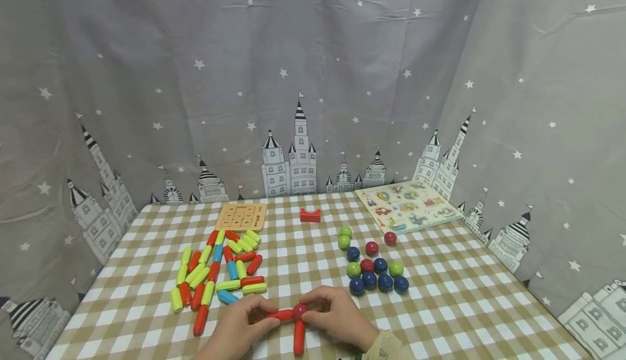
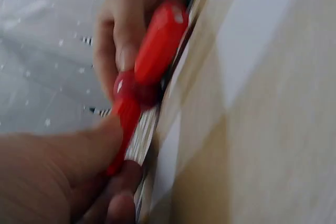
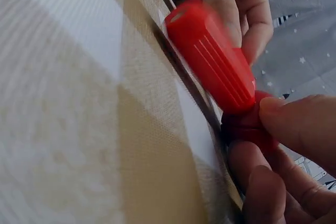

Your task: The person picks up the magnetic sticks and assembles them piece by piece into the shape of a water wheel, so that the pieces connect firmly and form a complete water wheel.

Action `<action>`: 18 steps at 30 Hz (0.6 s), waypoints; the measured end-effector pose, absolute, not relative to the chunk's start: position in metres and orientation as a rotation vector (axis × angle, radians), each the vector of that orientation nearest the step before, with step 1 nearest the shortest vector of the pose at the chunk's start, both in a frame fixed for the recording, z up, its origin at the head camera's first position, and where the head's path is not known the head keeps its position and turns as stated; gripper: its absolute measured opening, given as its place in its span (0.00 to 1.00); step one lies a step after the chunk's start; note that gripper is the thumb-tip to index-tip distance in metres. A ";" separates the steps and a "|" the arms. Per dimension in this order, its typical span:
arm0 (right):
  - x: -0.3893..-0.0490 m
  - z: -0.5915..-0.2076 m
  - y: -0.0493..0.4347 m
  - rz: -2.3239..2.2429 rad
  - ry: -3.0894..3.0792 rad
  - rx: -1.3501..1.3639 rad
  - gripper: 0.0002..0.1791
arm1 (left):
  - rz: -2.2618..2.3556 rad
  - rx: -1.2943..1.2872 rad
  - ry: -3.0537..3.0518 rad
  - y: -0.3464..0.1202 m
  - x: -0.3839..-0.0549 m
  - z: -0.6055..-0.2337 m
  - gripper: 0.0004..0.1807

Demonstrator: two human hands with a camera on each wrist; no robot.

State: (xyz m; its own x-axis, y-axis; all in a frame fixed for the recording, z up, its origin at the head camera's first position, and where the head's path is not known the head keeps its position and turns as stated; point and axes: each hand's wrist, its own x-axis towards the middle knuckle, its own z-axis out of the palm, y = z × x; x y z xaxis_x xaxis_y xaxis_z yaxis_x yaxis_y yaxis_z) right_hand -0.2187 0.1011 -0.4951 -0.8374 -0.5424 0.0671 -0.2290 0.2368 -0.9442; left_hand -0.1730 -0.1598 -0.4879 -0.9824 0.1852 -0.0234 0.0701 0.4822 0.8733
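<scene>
At the near middle of the table, a dark red ball joins two red rods. One red rod points left from the ball, and my left hand pinches it between thumb and fingers. The other red rod sticks out toward me, and neither hand grips it. My right hand holds the ball from the right side. In the right wrist view the thumb and fingertips close around the ball, low over the cloth. The left wrist view has the near rod tilted across the ball.
Many red, yellow and blue rods lie left of the hands. Blue, green and red balls sit to the right. Farther back are a wooden number puzzle, a red notched block and a picture board, before a grey curtain.
</scene>
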 end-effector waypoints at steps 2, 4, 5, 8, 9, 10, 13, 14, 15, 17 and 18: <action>-0.218 -0.496 0.101 -1.639 2.252 -0.744 0.13 | 1.497 0.297 2.615 -0.156 -0.172 -0.488 0.14; -0.217 -0.496 0.100 -1.634 2.290 -0.739 0.13 | 1.484 0.339 2.585 -0.157 -0.170 -0.485 0.16; -0.217 -0.496 0.099 -1.629 2.309 -0.726 0.13 | 1.440 0.352 2.610 -0.159 -0.169 -0.483 0.16; -0.215 -0.497 0.098 -1.610 2.381 -0.686 0.13 | 1.147 0.352 2.871 -0.174 -0.169 -0.474 0.13; -0.215 -0.497 0.097 -1.600 2.401 -0.667 0.13 | 1.005 0.310 2.986 -0.180 -0.169 -0.470 0.13; -0.215 -0.497 0.097 -1.592 2.420 -0.657 0.13 | 0.845 0.256 3.096 -0.187 -0.170 -0.466 0.12; -0.214 -0.496 0.097 -1.581 2.462 -0.650 0.14 | 0.514 0.160 3.253 -0.206 -0.173 -0.462 0.13; -0.214 -0.496 0.097 -1.579 2.469 -0.649 0.13 | 0.478 0.156 3.252 -0.211 -0.174 -0.462 0.14; -0.214 -0.495 0.097 -1.573 2.478 -0.649 0.13 | 0.452 0.164 3.244 -0.214 -0.175 -0.463 0.15; -0.214 -0.495 0.098 -1.574 2.480 -0.654 0.13 | 0.414 0.193 3.226 -0.217 -0.178 -0.465 0.14; -0.214 -0.495 0.098 -1.576 2.477 -0.654 0.13 | 0.398 0.199 3.221 -0.218 -0.179 -0.465 0.13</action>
State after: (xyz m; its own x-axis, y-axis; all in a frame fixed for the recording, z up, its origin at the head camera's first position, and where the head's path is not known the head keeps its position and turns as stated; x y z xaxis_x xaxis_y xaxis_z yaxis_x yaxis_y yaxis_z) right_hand -0.2141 0.0977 -0.4946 -0.8969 -0.4265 0.1170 -0.2868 0.3595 -0.8880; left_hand -0.1787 -0.2175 -0.4653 -0.9865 0.1076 0.1236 0.1344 0.9626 0.2351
